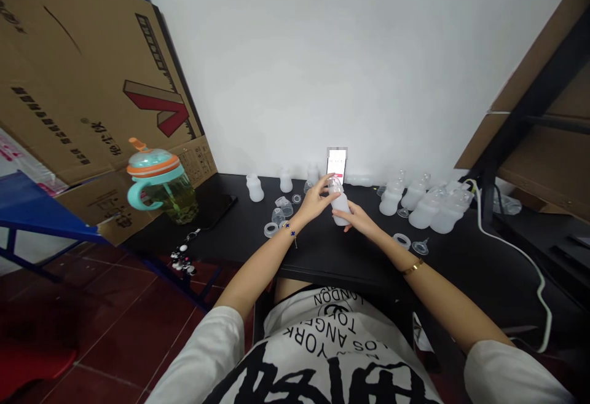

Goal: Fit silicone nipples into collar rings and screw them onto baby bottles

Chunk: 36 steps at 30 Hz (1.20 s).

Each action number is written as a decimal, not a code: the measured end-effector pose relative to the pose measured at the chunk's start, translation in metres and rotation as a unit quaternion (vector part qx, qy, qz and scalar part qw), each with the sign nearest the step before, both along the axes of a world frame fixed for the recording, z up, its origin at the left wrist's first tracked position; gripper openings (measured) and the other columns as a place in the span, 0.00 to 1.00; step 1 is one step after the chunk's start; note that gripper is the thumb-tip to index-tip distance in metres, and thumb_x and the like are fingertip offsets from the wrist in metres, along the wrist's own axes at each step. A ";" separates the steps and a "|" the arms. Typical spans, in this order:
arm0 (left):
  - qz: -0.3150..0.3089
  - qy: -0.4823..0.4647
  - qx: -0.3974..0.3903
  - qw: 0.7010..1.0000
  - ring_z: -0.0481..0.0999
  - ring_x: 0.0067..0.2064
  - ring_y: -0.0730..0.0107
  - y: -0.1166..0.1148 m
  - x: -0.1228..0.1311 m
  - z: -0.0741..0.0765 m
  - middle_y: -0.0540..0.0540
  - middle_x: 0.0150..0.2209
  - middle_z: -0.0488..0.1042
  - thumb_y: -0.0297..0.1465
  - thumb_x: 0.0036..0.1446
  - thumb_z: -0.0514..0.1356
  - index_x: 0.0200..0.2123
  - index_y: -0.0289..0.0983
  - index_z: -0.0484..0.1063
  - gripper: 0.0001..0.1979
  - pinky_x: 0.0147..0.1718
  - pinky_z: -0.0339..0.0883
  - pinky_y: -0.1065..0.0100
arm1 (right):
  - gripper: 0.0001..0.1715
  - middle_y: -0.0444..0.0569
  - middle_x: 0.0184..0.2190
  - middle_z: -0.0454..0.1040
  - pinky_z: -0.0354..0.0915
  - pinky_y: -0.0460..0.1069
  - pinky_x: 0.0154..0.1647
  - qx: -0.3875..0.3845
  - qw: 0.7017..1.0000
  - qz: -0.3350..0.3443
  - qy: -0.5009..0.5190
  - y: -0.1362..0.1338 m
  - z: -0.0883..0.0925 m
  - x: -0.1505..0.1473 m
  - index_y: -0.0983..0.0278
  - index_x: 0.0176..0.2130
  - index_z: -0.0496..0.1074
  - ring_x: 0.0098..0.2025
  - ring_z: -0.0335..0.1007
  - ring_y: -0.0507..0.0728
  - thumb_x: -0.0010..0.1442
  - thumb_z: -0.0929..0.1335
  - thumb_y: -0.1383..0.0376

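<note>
In front of me, over the table, I hold a frosted white baby bottle (341, 206) nearly upright, tilted a little. My left hand (315, 200) is closed around its clear top, fingers near the cap. Lower down, my right hand (358, 218) grips the bottle's body. A lit phone (337, 163) leans against the wall just behind. Left of my hands lie clear caps (284, 207) and a white ring (271, 229). Another ring (402, 241) and a clear nipple (420, 247) lie by my right forearm.
Bottles without tops (255, 188) stand at the back left; several capped bottles (424, 207) crowd the right. A tea jug (161, 186) stands by a dark tablet (216, 212) at the left. Cardboard boxes (92, 78) rise on that side. A white cable (511, 249) crosses the right end.
</note>
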<state>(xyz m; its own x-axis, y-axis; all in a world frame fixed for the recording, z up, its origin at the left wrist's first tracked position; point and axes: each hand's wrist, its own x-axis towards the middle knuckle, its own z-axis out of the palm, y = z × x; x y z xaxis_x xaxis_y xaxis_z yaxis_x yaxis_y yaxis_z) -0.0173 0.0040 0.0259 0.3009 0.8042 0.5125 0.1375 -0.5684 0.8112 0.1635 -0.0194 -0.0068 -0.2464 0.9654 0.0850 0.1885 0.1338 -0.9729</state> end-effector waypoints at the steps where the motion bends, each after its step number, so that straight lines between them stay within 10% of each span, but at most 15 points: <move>1: -0.007 -0.003 0.003 1.000 0.77 0.54 0.54 0.000 0.000 0.000 0.37 0.63 0.68 0.36 0.62 0.63 0.67 0.44 0.60 0.32 0.37 0.75 0.67 | 0.29 0.52 0.37 0.78 0.71 0.45 0.17 -0.003 1.000 0.001 0.000 0.000 -0.001 0.000 0.61 0.51 0.73 0.35 0.75 0.58 0.54 0.76 0.51; 36: -0.059 0.021 0.076 0.995 0.78 0.48 0.62 0.001 0.000 -0.010 0.38 0.66 0.64 0.32 0.66 0.53 0.68 0.43 0.58 0.28 0.47 0.74 0.59 | 0.35 0.52 0.44 0.78 0.73 0.44 0.21 -0.012 0.999 0.022 -0.033 0.007 -0.011 0.002 0.61 0.57 0.70 0.40 0.77 0.60 0.55 0.76 0.52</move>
<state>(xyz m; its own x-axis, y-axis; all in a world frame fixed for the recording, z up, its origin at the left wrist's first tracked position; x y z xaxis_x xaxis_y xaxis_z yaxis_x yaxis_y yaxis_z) -0.0175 0.0049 0.0164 0.4127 0.6757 0.6108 0.0945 -0.6987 0.7091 0.1658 -0.0126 -0.0181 -0.2934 0.9550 0.0441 0.2474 0.1204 -0.9614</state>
